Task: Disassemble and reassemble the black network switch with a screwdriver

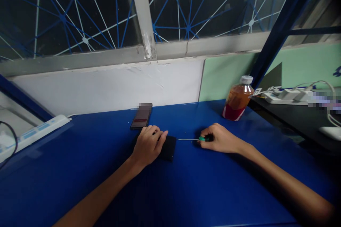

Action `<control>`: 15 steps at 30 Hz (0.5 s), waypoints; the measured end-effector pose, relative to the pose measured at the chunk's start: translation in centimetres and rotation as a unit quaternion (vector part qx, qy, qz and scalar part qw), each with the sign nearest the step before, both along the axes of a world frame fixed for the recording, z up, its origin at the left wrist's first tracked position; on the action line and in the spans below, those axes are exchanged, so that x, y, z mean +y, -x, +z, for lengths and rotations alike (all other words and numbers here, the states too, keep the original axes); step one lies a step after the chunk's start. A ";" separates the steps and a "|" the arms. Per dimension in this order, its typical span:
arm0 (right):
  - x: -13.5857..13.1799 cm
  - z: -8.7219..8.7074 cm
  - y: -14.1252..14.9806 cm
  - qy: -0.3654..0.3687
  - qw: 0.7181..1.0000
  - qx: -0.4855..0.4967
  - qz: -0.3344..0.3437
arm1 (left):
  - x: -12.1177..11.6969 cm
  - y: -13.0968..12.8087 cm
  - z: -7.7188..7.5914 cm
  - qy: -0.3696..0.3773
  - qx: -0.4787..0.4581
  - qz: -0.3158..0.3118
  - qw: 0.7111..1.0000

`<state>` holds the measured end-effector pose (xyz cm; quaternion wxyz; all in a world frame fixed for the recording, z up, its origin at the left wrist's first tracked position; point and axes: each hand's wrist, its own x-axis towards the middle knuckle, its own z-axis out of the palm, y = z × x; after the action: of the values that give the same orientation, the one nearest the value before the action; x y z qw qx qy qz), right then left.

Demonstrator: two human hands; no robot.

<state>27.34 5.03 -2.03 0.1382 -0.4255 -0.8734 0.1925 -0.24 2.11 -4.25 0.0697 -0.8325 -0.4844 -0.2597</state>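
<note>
Head view: Your right hand clasps a green-handled screwdriver, its shaft pointing left toward the right edge of a flat black block beneath your curled left hand, whose grip is unclear.

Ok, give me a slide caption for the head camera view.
Left hand on a flat black item, right hand holding a screwdriver pointed at its edge.

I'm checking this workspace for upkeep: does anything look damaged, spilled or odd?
The middle window post looks worn: paint is patchy at its foot, and the white wall below has scuff marks. Tiny specks, too small to identify, lie on the blue table near the screwdriver in the right hand. I see no spill.
</note>
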 end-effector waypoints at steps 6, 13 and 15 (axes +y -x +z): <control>0.0 0.3 0.1 0.012 1.000 0.011 -0.005 | 0.0 0.0 -0.1 -0.003 0.002 -0.003 1.000; 0.1 0.1 0.0 0.017 1.000 0.016 -0.002 | 0.0 0.0 -0.1 0.004 0.003 -0.001 1.000; 0.1 0.0 0.0 0.019 1.000 0.019 -0.001 | 0.0 0.0 -0.1 0.005 0.004 -0.001 1.000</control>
<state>27.32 5.11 -1.99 0.1471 -0.4251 -0.8664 0.2168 -0.27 2.14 -4.31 0.0669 -0.8343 -0.4849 -0.2536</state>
